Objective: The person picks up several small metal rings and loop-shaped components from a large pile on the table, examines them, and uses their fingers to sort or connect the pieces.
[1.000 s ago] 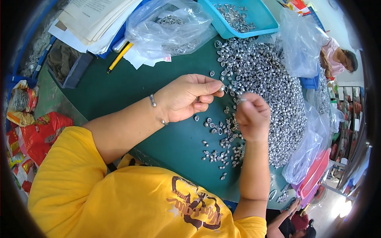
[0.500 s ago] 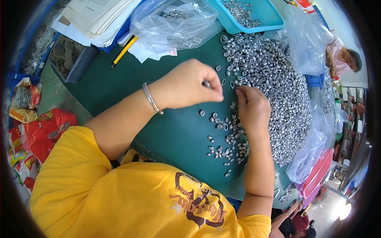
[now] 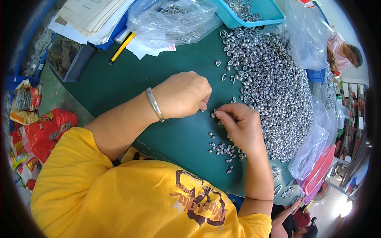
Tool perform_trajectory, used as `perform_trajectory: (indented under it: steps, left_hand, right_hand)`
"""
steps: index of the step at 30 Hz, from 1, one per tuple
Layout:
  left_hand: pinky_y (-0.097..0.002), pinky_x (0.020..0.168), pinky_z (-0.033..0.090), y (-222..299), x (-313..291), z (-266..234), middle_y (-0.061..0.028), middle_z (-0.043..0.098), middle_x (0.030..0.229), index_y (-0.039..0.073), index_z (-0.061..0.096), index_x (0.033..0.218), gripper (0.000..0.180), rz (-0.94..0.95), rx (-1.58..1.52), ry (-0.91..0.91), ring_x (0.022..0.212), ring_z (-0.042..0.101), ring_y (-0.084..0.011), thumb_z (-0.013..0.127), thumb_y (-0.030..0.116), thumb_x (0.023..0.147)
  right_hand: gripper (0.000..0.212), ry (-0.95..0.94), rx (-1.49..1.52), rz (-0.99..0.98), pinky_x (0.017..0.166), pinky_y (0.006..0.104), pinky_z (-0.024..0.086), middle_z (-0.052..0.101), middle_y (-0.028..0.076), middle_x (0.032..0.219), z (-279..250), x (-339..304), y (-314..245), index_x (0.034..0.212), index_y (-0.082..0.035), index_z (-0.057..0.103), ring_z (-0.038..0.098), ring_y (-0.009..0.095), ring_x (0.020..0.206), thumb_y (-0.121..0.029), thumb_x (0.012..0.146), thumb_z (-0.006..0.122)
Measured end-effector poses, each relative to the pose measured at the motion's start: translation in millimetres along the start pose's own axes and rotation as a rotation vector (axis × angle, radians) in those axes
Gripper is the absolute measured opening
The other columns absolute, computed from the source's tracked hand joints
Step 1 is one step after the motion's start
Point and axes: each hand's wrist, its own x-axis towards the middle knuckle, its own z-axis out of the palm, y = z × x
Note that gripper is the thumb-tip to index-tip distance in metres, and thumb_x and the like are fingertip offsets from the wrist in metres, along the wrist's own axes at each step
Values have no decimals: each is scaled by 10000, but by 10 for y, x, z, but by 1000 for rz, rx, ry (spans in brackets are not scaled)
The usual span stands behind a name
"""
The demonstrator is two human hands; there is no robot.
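Observation:
My left hand (image 3: pixel 184 95) is closed over the green tabletop (image 3: pixel 158 137), thumb and fingers pressed together. A tiny bit of silver metal shows at its fingertips; whatever else lies inside the fist is hidden. Facing it, my right hand (image 3: pixel 244 125) pinches a small oval silver metal piece (image 3: pixel 215 111) between thumb and forefinger, just above the table. The fingertips of the two hands are a short gap apart. Below them lies a loose scatter of small metal pieces (image 3: pixel 222 149), some hollow rings, some rounded. A large heap of such pieces (image 3: pixel 278 95) spreads to the right of my right hand.
A turquoise basket (image 3: pixel 260 23) with metal parts stands at the far edge, beside a clear plastic bag (image 3: pixel 174 23) of rings. A yellow cutter (image 3: pixel 122 48) and papers (image 3: pixel 89 18) lie far left. Plastic bags (image 3: pixel 307 35) flank the heap; other people (image 3: pixel 339 51) sit to the right.
My left hand has dropped nearer to me and turned knuckles up. My right hand has moved from the heap's edge leftward and nearer, pinching a small metal piece.

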Motion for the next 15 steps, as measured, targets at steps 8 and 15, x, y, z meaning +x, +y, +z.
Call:
perform_trajectory:
  steps: [8,15]
  left_hand:
    - [-344,677,463,-18,6,31,-137,603,730,12,627,688,51,37,59,11,718,585,-282,627,62,677]
    - [-337,650,461,3,-15,66,-112,577,703,22,601,654,104,127,34,117,697,572,-271,683,82,629]
  right_hand:
    - [64,44,-451,-182,461,331,454,534,85,631,29,-47,-78,769,-43,591,550,259,523,-94,732,595]
    - [69,26,-548,-209,432,325,442,516,71,615,26,-101,-120,779,-46,593,546,243,500,-94,729,591]
